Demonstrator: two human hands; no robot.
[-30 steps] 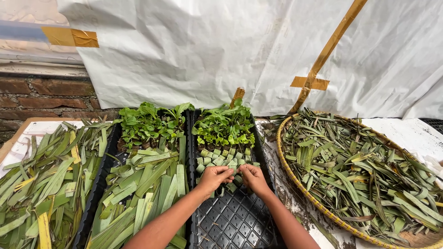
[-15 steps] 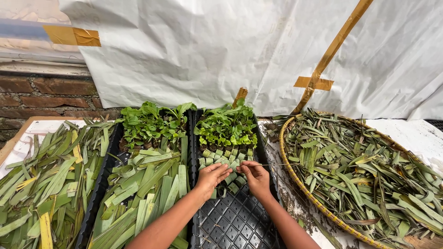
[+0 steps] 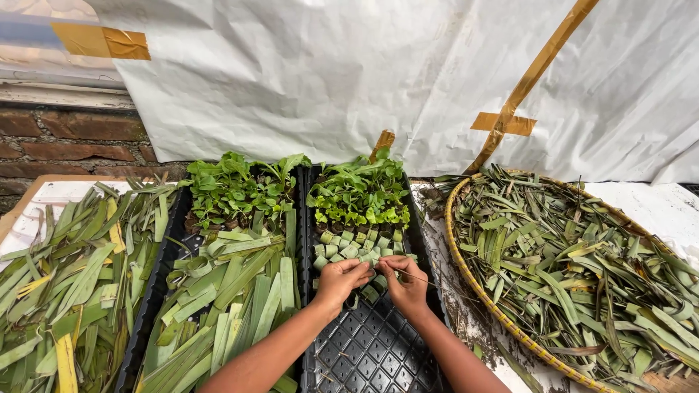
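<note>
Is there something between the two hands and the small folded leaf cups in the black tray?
Nothing visible does. The left hand and right hand rest directly on the leaf cups in the black tray; only a thin stick in the right hand crosses there.

The tray (image 3: 378, 356) is black moulded plastic with a dull sheen, its cells ribbed. The leaf cups (image 3: 349, 251) in it are folded from smooth, matt green leaf. The strips (image 3: 240, 298) beside them are flat, waxy and lightly glossy; some in the pile (image 3: 65, 284) have dried yellow. The basket (image 3: 484, 291) is woven cane, its rim rough and tan. The sheet (image 3: 328, 80) behind is white, creased plastic cloth, patched with shiny brown tape (image 3: 102, 42). The wall (image 3: 65, 138) is coarse red brick. The bench (image 3: 666, 207) looks white-painted, chalky and soiled.
</note>
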